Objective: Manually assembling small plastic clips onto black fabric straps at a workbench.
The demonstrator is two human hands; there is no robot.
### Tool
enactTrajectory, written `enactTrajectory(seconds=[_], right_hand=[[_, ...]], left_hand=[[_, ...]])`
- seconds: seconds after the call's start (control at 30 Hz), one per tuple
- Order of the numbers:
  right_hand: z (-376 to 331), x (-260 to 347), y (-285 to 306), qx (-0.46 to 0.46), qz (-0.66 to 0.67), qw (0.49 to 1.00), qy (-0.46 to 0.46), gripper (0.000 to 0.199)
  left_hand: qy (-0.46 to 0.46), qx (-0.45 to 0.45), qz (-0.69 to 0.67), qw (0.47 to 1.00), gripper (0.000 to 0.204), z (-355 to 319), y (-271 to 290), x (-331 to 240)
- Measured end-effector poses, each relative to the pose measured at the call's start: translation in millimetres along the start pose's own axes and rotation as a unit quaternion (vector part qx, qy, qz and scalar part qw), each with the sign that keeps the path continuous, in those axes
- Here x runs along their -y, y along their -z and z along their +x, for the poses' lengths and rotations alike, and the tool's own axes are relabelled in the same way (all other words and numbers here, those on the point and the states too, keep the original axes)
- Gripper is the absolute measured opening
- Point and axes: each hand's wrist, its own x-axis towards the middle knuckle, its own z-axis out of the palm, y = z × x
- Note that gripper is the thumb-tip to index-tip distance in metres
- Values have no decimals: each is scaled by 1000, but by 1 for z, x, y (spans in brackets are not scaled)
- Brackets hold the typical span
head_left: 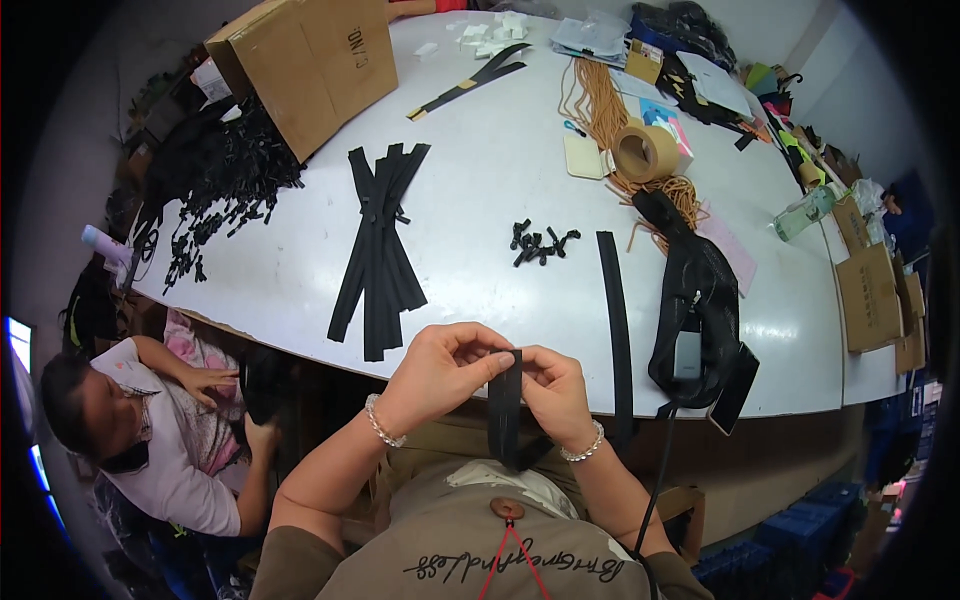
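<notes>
While a bundle of black zipper strips (378, 250) lies fanned out on the white desk (480, 180) ahead, a person's left hand (440, 365) and right hand (552, 385) meet just off the desk's near edge, both pinched shut on the upper end of a black zipper strip (505, 410). Held upright between the two sets of fingertips, that strip hangs down toward the person's chest, clear of the desk top. Just beyond the hands, a small heap of black zipper sliders (540, 243) sits near the desk's middle, and a single long black strip (616, 320) runs to the near edge and over it, beside the right hand. To the right of that, a black mesh bag (700, 300) drapes over the near edge. Farther back stand a roll of brown tape (645, 152) on a tangle of orange cord (600, 100), and an open cardboard box (305, 65) at the far left corner, with loose black pieces (225, 185) spilled beside it. Below the desk's left edge, another person in a pale shirt (165, 440) sits with both hands on something dark.
</notes>
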Motion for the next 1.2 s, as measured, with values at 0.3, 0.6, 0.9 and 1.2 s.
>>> enactTrajectory(seconds=[0.3, 0.6, 0.9, 1.2], right_hand=[[2, 15, 5, 26, -78, 995, -48, 10], [3, 19, 0, 31, -99, 994, -38, 9], [8, 9, -3, 14, -80, 996, 38, 8], [-13, 19, -12, 54, -201, 968, 139, 9]], left_hand=[[100, 122, 47, 986, 14, 16, 13, -16], [157, 180, 8, 971, 15, 24, 22, -22], [42, 105, -48, 992, 15, 19, 18, -5], [61, 87, -62, 992, 14, 9, 30, -6]])
